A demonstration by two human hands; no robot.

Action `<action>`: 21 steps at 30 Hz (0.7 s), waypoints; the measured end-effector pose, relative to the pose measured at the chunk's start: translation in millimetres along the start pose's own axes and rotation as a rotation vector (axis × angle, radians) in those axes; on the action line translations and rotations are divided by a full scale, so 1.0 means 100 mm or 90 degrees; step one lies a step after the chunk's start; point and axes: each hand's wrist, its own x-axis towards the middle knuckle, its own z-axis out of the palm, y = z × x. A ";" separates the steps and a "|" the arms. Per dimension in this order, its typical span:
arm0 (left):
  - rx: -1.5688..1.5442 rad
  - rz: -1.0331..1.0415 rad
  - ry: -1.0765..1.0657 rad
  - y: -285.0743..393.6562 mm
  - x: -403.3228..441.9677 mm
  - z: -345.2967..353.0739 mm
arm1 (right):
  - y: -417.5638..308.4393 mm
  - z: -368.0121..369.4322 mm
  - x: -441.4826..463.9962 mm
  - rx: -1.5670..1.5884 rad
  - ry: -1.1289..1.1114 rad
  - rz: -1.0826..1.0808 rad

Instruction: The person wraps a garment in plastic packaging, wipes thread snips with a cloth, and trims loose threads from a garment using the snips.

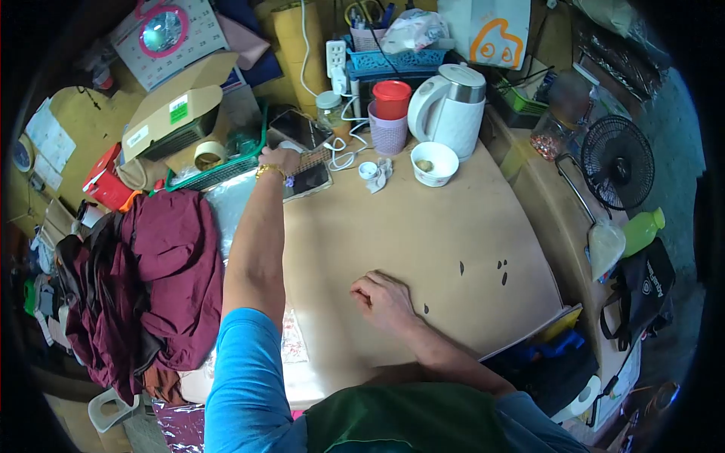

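Observation:
My left hand [279, 158] is stretched far forward, at the right end of the green basket [219, 177]. Its fingers are bent inward, and whatever is between them is hidden. Just beyond it lies a dark flat glassy panel [302, 128], with another dark phone-like slab [310, 180] beside the wrist. A gold bracelet with a purple charm circles that wrist. My right hand [384, 300] rests on the brown board [362, 234], fingers curled together, with nothing visible in them. Several small dark pieces or marks [504, 278] dot the board to its right.
A white kettle [461, 113], a white bowl [434, 164], a lilac cup [387, 128] with a red-lidded tub [392, 100] and a glass jar [330, 113] line the back. Maroon cloth [177, 264] is heaped at left. A black fan [618, 162] stands at right.

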 end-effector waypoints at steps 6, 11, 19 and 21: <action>0.163 0.033 -0.124 0.00 0.27 0.13 | 0.00 0.03 0.02 -0.019 0.057 -0.039; 0.158 0.059 -0.162 0.20 -0.21 -0.44 | 0.00 0.04 0.01 -0.005 0.076 -0.059; 0.210 0.148 0.197 0.53 -0.84 -0.91 | -0.02 0.02 0.02 -0.016 0.070 -0.049; 0.203 0.195 0.212 0.42 -0.58 -0.77 | -0.03 0.01 0.02 -0.014 0.060 -0.040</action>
